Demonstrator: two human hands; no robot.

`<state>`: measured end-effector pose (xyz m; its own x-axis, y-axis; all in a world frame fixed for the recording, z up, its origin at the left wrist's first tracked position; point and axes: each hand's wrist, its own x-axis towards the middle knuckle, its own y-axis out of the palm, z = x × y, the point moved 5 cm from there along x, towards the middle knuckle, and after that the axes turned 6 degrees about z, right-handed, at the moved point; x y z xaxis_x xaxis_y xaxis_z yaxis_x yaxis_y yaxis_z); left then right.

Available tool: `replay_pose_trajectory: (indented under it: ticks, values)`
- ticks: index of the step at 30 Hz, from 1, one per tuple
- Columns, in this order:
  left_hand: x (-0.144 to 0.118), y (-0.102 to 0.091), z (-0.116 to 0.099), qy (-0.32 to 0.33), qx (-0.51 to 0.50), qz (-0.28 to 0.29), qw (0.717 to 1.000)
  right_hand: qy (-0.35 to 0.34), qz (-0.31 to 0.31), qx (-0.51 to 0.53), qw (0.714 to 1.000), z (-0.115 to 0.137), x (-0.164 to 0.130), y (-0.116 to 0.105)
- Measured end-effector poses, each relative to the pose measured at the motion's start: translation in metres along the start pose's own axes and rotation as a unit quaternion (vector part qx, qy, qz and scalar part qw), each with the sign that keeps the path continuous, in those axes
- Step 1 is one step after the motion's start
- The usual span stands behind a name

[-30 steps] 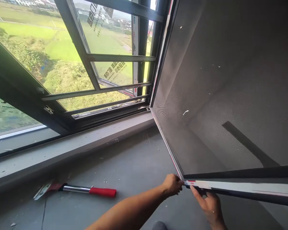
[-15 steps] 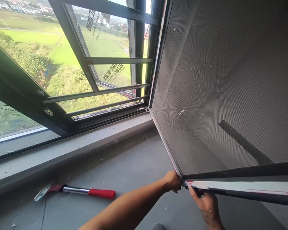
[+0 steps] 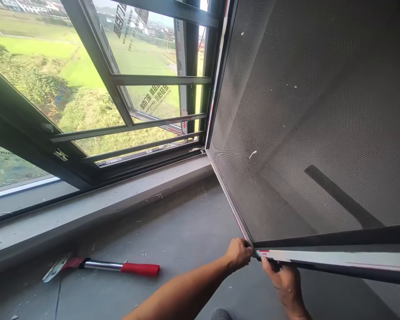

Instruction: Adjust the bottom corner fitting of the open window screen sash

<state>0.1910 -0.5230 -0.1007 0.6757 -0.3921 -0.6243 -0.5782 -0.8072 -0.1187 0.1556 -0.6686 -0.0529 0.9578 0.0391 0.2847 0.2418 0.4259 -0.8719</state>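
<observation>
Left hand [image 3: 238, 254] stays pinched at lower corner of open screen sash [image 3: 253, 243]; right hand [image 3: 285, 280] keeps fingertips on white protective film [image 3: 320, 258]. Almost nothing shifted; peel barely begun. Red-handled scraper [image 3: 103, 266] on floor.

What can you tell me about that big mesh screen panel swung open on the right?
The mesh screen panel is a dark, fine grey mesh in a slim dark frame, swung inward from the window frame and tilted across the right of the view. Small white specks dot the mesh. White protective film with red marks runs along its lower edge. At the lower corner, the left hand pinches the frame, while the right hand touches the film from below.
</observation>
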Motion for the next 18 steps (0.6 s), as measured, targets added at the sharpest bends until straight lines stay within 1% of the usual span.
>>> replay_pose_trajectory:
  ticks: [2, 5, 7, 9, 11, 15, 16, 18]
  values:
    - [-0.001, -0.005, 0.000, 0.033, 0.028, -0.024, 0.999, -0.004, -0.007, 0.007, 1.000, 0.002, 0.000, 0.001]
    - [-0.002, -0.009, 0.001, 0.084, 0.072, -0.052, 0.993, 0.004, 0.001, 0.021, 1.000, 0.004, 0.000, 0.001]
    - [-0.002, -0.010, 0.002, 0.111, 0.091, -0.062, 0.988, 0.013, 0.011, 0.026, 1.000, 0.004, 0.000, 0.000]
    - [-0.002, -0.011, 0.005, 0.128, 0.098, -0.067, 0.985, 0.004, 0.020, 0.019, 1.000, 0.006, 0.002, -0.002]
    - [-0.002, -0.011, 0.010, 0.131, 0.091, -0.066, 0.985, -0.018, 0.029, 0.006, 0.999, 0.007, 0.005, -0.004]
    - [-0.002, -0.009, 0.020, 0.116, 0.059, -0.054, 0.990, -0.065, 0.032, 0.007, 0.997, 0.013, 0.009, -0.007]
    - [-0.002, -0.008, 0.021, 0.115, 0.053, -0.053, 0.991, -0.070, 0.033, 0.011, 0.997, 0.014, 0.010, -0.007]
    - [-0.002, -0.005, 0.020, 0.111, 0.049, -0.060, 0.991, -0.057, 0.028, 0.018, 0.998, 0.015, 0.009, -0.005]
